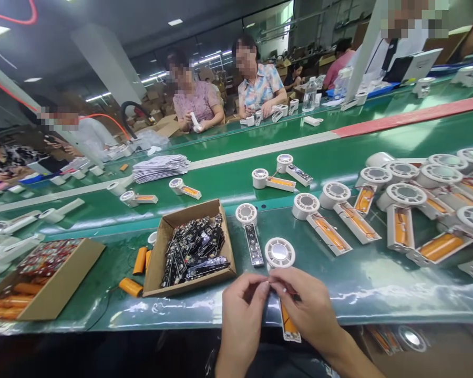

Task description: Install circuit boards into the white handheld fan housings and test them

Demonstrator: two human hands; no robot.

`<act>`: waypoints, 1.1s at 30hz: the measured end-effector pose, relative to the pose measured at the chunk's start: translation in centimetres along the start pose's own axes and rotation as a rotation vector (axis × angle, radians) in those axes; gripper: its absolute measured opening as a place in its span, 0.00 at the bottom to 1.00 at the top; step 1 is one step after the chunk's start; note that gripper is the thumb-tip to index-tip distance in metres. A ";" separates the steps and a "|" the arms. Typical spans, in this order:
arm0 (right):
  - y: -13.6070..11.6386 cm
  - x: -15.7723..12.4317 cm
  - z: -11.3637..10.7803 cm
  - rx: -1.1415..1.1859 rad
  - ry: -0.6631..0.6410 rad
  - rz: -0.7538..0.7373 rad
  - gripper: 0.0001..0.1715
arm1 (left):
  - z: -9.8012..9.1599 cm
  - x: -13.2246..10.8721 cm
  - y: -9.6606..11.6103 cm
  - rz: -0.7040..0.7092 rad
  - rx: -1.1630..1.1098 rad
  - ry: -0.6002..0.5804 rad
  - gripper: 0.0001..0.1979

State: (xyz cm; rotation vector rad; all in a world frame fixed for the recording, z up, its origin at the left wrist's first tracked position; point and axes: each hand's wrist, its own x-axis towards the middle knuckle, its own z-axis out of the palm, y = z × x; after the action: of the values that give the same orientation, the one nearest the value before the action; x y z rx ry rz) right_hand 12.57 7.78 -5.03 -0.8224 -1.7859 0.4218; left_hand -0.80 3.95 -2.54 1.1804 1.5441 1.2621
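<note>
My left hand and my right hand meet over the green bench at the neck of a white handheld fan unit. Its round fan head lies just beyond my fingertips. Its open handle shell with an orange cell runs down beneath my hands. Both sets of fingers pinch something small and dark there, apparently thin wires, though my fingers hide most of it. Just to the left, a black circuit board lies below a second white fan head.
A cardboard tray of black circuit boards stands left of my hands. Loose orange cells and a box of cells lie further left. Several fan units crowd the right. Co-workers sit across the green belt.
</note>
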 end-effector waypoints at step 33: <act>0.0 -0.5 -0.2 0.168 -0.047 0.265 0.06 | -8.8 8.0 7.0 0.111 -0.074 -0.032 0.26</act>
State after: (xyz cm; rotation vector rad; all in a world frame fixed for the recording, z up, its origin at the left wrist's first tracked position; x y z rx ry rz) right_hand 12.80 7.44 -5.28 -0.9389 -1.6624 0.7599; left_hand -9.97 10.13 5.76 1.2469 1.4129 1.3548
